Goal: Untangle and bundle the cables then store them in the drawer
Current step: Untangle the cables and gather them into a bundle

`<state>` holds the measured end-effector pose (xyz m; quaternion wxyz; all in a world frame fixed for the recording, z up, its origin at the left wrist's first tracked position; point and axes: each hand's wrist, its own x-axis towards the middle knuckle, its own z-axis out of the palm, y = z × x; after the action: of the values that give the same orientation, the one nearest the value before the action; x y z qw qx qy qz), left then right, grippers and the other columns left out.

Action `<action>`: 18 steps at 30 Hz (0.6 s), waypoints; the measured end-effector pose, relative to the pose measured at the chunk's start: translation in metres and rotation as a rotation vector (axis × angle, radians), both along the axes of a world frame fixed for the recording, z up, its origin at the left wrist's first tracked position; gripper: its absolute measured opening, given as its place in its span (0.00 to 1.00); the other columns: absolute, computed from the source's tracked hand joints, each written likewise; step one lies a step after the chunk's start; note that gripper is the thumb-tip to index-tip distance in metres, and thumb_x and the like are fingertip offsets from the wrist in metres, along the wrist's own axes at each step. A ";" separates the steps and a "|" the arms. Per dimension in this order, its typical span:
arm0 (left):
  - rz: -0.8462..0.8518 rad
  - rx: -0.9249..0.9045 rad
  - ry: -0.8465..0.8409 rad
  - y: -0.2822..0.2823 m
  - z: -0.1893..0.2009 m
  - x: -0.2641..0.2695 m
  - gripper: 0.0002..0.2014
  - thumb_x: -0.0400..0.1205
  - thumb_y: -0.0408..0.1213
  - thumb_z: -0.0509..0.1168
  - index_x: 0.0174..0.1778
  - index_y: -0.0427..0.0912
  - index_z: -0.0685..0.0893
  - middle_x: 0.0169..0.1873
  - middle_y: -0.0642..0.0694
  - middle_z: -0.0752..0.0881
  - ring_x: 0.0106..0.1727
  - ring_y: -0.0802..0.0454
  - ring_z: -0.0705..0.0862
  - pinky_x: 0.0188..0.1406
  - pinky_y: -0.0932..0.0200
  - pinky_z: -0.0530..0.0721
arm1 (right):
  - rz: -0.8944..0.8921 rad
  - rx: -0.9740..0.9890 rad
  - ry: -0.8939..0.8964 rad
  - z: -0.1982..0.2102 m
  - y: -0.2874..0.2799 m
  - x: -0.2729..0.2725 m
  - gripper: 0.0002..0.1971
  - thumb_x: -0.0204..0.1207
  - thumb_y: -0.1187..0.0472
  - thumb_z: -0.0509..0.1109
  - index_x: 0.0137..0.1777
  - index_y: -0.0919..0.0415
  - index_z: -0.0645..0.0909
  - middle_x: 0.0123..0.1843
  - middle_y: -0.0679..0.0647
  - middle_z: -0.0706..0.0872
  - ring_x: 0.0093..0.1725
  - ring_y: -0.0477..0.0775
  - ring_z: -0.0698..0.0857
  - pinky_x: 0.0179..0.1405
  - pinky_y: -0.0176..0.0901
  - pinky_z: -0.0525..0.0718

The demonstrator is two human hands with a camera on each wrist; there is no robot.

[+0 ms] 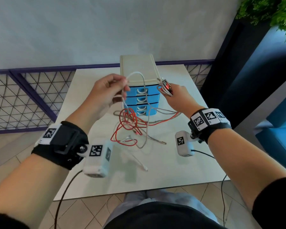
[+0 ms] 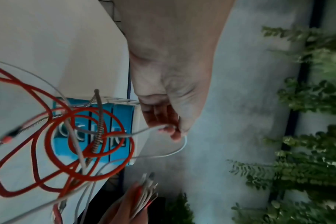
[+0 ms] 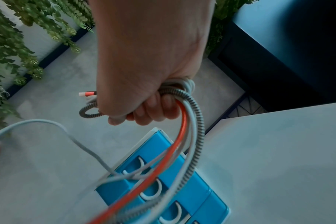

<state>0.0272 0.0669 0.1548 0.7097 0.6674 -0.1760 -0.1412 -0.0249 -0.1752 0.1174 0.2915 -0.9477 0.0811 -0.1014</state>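
Left hand (image 1: pixel 106 91) pinches a white cable (image 1: pixel 139 75), lifted in a loop at frame centre, before the drawer unit (image 1: pixel 139 83). Right hand (image 1: pixel 175 98) clenches a bunch of cable ends (image 1: pixel 164 85), connectors pointing up-left. The strands run down into a red tangle (image 1: pixel 130 123) on the desk (image 1: pixel 180 162); which is which gets lost there.
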 end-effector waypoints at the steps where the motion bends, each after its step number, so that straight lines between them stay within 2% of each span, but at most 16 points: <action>1: 0.033 -0.029 -0.005 0.003 0.002 0.004 0.06 0.84 0.30 0.62 0.44 0.41 0.83 0.30 0.49 0.85 0.25 0.56 0.77 0.28 0.63 0.80 | -0.008 -0.023 0.003 -0.002 -0.002 0.000 0.15 0.84 0.52 0.60 0.35 0.52 0.70 0.29 0.50 0.75 0.26 0.48 0.71 0.25 0.40 0.67; 3: 0.089 0.026 -0.092 0.012 0.000 0.015 0.06 0.84 0.30 0.62 0.42 0.41 0.81 0.29 0.48 0.82 0.22 0.56 0.70 0.24 0.64 0.73 | -0.030 -0.048 0.004 -0.004 -0.007 0.001 0.13 0.85 0.53 0.60 0.39 0.56 0.73 0.29 0.49 0.75 0.26 0.48 0.72 0.24 0.40 0.67; 4: 0.104 0.111 -0.161 0.016 -0.004 0.021 0.06 0.84 0.30 0.62 0.41 0.41 0.80 0.29 0.47 0.81 0.21 0.57 0.69 0.24 0.64 0.71 | -0.037 -0.063 0.009 -0.004 -0.009 0.001 0.12 0.85 0.52 0.60 0.41 0.57 0.73 0.29 0.49 0.75 0.26 0.48 0.72 0.24 0.39 0.67; 7: 0.148 0.493 -0.389 0.036 -0.022 0.037 0.04 0.84 0.32 0.61 0.44 0.41 0.79 0.32 0.46 0.82 0.22 0.58 0.72 0.28 0.61 0.74 | -0.059 -0.088 0.022 -0.008 -0.016 0.001 0.11 0.84 0.53 0.59 0.42 0.57 0.73 0.30 0.50 0.76 0.27 0.49 0.74 0.23 0.39 0.67; 9: 0.155 0.689 -0.520 0.052 -0.035 0.042 0.06 0.85 0.32 0.60 0.43 0.44 0.78 0.33 0.46 0.83 0.28 0.54 0.76 0.31 0.58 0.74 | -0.100 -0.072 0.011 -0.010 -0.022 -0.001 0.12 0.84 0.52 0.59 0.42 0.57 0.74 0.30 0.50 0.76 0.28 0.49 0.74 0.24 0.39 0.67; 12: 0.117 0.884 -0.563 0.070 -0.056 0.042 0.08 0.86 0.34 0.58 0.42 0.47 0.76 0.31 0.44 0.83 0.30 0.47 0.77 0.28 0.60 0.74 | -0.152 -0.065 -0.003 -0.010 -0.027 -0.003 0.12 0.85 0.53 0.58 0.43 0.57 0.73 0.31 0.51 0.76 0.29 0.50 0.74 0.24 0.39 0.66; 14: 0.100 0.773 -0.414 0.073 -0.071 0.041 0.09 0.87 0.35 0.54 0.42 0.48 0.74 0.28 0.43 0.79 0.26 0.50 0.81 0.33 0.58 0.80 | -0.167 -0.065 -0.021 -0.009 -0.025 -0.002 0.11 0.85 0.53 0.58 0.42 0.58 0.73 0.30 0.50 0.76 0.28 0.48 0.73 0.24 0.38 0.66; 16: 0.109 0.476 -0.096 0.068 -0.078 0.034 0.10 0.89 0.37 0.52 0.43 0.48 0.73 0.27 0.45 0.72 0.24 0.49 0.82 0.40 0.53 0.85 | -0.169 -0.063 -0.047 -0.006 -0.022 -0.001 0.11 0.85 0.54 0.58 0.43 0.58 0.73 0.30 0.50 0.76 0.27 0.47 0.73 0.24 0.38 0.66; 17: 0.104 0.349 0.052 0.065 -0.079 0.030 0.10 0.89 0.38 0.52 0.43 0.48 0.73 0.28 0.46 0.69 0.22 0.50 0.78 0.37 0.52 0.86 | -0.167 -0.061 -0.063 -0.005 -0.021 0.000 0.10 0.85 0.55 0.58 0.44 0.58 0.73 0.31 0.49 0.76 0.27 0.46 0.73 0.24 0.37 0.67; 18: 0.083 0.289 0.143 0.063 -0.080 0.026 0.09 0.89 0.38 0.52 0.43 0.47 0.73 0.28 0.46 0.67 0.20 0.52 0.71 0.31 0.55 0.85 | -0.167 -0.059 -0.081 -0.003 -0.020 0.001 0.09 0.85 0.56 0.58 0.44 0.57 0.73 0.31 0.49 0.76 0.27 0.46 0.73 0.24 0.37 0.67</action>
<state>0.0528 0.1299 0.0748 0.6223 0.7574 -0.0750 -0.1826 -0.0241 -0.1955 0.1140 0.2570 -0.9410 0.1447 -0.1659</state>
